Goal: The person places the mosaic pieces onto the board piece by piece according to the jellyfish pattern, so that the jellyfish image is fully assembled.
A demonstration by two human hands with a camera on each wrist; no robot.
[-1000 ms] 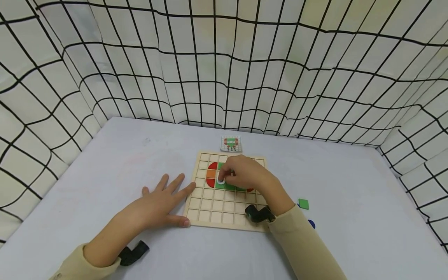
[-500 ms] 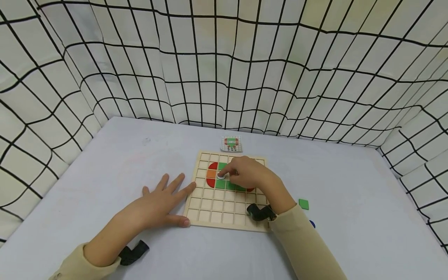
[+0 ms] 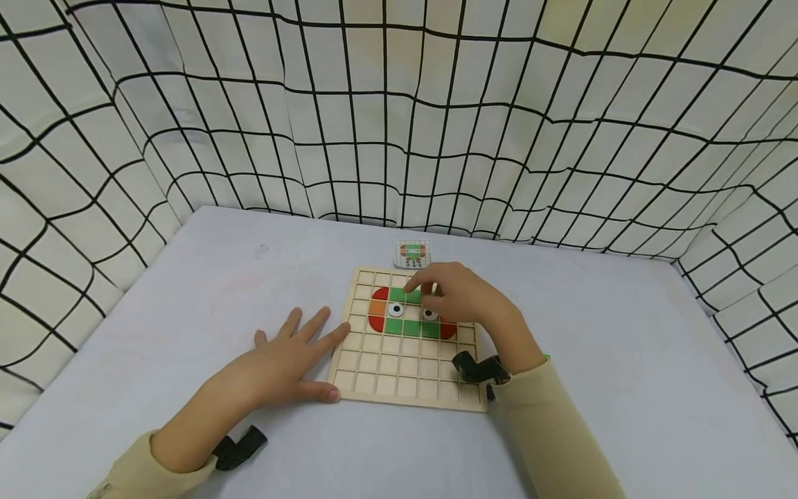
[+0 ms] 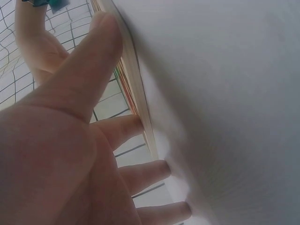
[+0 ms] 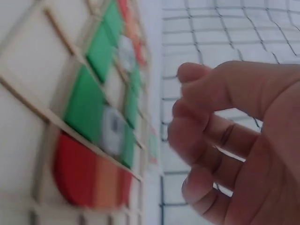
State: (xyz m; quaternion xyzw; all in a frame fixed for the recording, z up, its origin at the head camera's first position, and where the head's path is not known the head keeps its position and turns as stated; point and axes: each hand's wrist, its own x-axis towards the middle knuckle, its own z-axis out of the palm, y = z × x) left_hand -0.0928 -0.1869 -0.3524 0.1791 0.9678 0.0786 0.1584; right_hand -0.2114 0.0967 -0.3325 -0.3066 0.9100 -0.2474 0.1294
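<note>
A wooden grid board (image 3: 386, 364) lies on the table, with red, orange and green pieces forming a rounded face. Two white eye discs sit within it: the left eye disc (image 3: 395, 310) shows fully, while fingers partly cover the right eye disc (image 3: 430, 314). My left hand (image 3: 274, 367) lies spread at the board's left side; its thumb and forefinger touch the edge, and the other fingers rest on the cloth. Above the board's upper part hovers my right hand (image 3: 461, 294), fingers loosely bent. In the right wrist view nothing shows between those fingers (image 5: 190, 136).
Behind the board lies a small picture card (image 3: 412, 254) with a similar face. A green piece (image 3: 547, 357) peeks out past my right wrist. White cloth covers the table (image 3: 623, 346), and a black net (image 3: 405, 138) over white sheeting surrounds it.
My right hand has let go of the left eye disc after pressing it with a fingertip, then lifted and moved right. The disc now lies flat in its cell. My left hand stays put.
</note>
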